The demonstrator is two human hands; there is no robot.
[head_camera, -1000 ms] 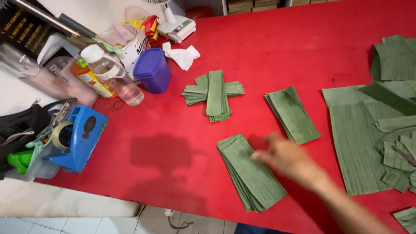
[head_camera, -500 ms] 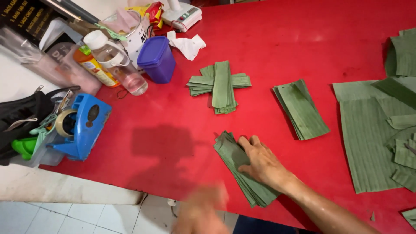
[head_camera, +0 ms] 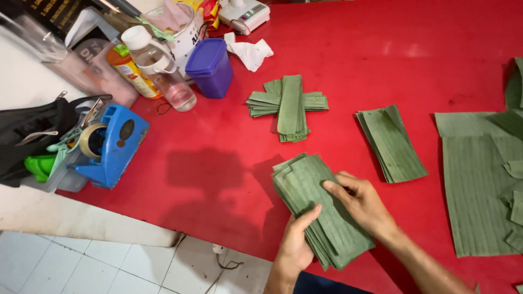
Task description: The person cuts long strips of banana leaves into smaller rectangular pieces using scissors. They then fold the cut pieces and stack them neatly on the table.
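A thick stack of green leaf strips (head_camera: 316,201) lies near the front edge of the red table (head_camera: 218,163). My left hand (head_camera: 297,245) grips the stack's near left edge with the thumb on top. Resting flat on the stack, my right hand (head_camera: 362,204) has its fingers spread over the top strip. Farther back, a crossed pile of green strips (head_camera: 289,103) sits on the table. Another stack of strips (head_camera: 392,142) lies to the right of it.
Large green leaf sheets (head_camera: 479,185) cover the table's right side. At the left stand a blue tape dispenser (head_camera: 109,144), a purple lidded box (head_camera: 210,66), a clear bottle (head_camera: 160,68), a white cloth (head_camera: 248,51) and a black bag (head_camera: 32,133). White floor tiles show below.
My left hand has come up from below and taken hold of the stack's near edge. My right hand stays on top of the stack. The view has shifted slightly.
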